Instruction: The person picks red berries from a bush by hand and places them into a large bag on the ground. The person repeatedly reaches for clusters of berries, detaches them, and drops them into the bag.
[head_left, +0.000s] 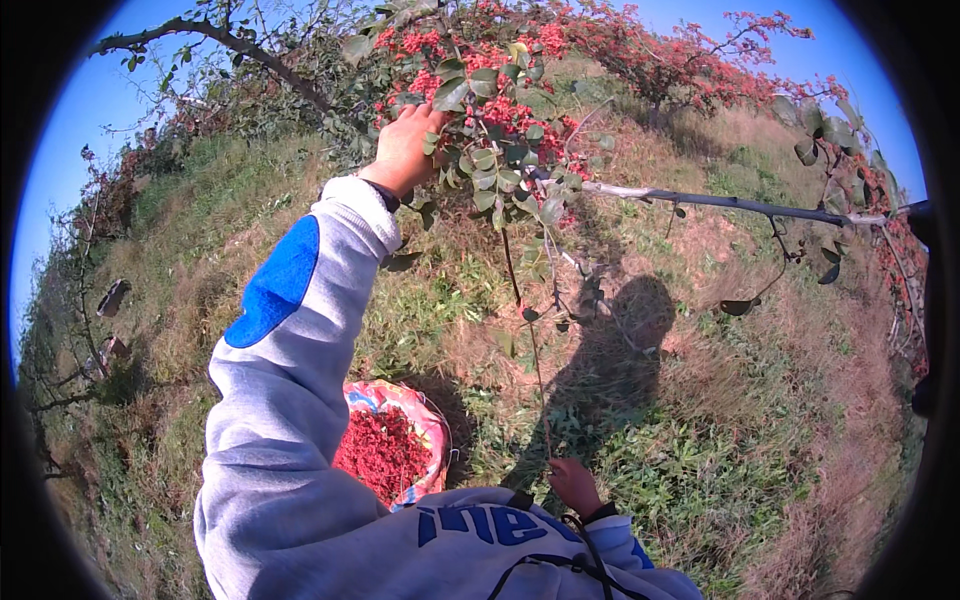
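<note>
My left hand (409, 148) reaches up into a bunch of small red berries (510, 116) that look like Sichuan pepper. Its fingertips are partly hidden by the berries and the rounded green leaves (484, 169), so its hold is unclear. Low in front of my body, my right hand (576, 487) is closed around the lower end of a thin brown stem (536, 360). The stem runs up to the leafy bunch. Below my left arm stands a basket with a red and white liner (431, 435), holding many picked red berries (386, 454).
A bare grey branch (697, 199) crosses to the right from the bunch. Thin twigs with dark leaves (739, 306) hang below it. Other red-berried trees (660, 60) stand behind. Dry grass and green weeds (675, 465) cover the ground, where my shadow (600, 367) falls.
</note>
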